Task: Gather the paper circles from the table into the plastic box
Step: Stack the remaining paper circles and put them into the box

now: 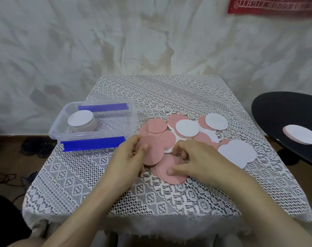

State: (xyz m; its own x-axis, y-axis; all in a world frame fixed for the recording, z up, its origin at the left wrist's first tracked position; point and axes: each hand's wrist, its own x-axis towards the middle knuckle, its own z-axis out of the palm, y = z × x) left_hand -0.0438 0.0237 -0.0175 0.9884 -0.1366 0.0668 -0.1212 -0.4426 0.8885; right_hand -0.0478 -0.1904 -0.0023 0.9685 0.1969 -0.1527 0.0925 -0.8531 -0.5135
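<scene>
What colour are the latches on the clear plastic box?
Blue latches; head view shows them.

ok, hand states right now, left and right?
Left hand: grips a pink paper circle.
Right hand: thumb on lower pink circle; a firm grip cannot be told.

The plastic box [92, 125] stands on the table [151, 196], left of the scattered paper circles [187, 129].
</scene>
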